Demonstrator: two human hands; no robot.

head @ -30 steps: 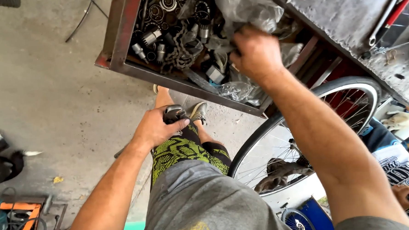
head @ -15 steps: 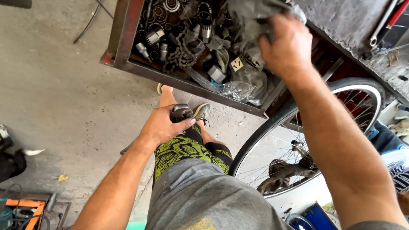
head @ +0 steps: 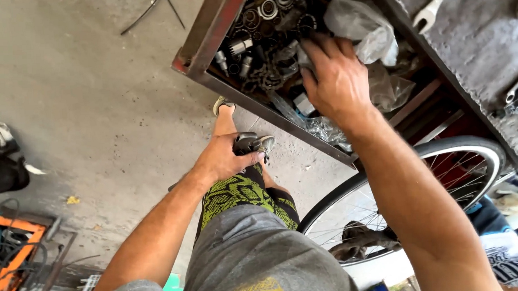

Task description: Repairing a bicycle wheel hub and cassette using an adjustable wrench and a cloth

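Left hand (head: 224,158) sits at knee height, fingers wrapped firmly round a small dark metal bicycle part with a silvery end (head: 253,143), which pokes out past the thumb and forefinger. The part looks rigid, dense for its size, probably greasy; the closed fist around its body seems the secure place to hold it.

Right hand (head: 337,81) reaches into the rust-red metal parts tray (head: 207,34), palm down, fingers spread and loosely curled over the jumble. Cannot tell whether anything is pinched underneath. Fingertips press among grey steel bearings, rings and short threaded sleeves (head: 253,23): hard, heavy, slick pieces, best picked singly by their rims.

Crumpled clear plastic bag (head: 361,22) lies just beside the right hand, touching its far edge; soft, light, easily torn.

White-tyred spoked bicycle wheel (head: 446,166) stands below the tray. Silver spanner (head: 433,7) rests on the grey benchtop (head: 476,49).
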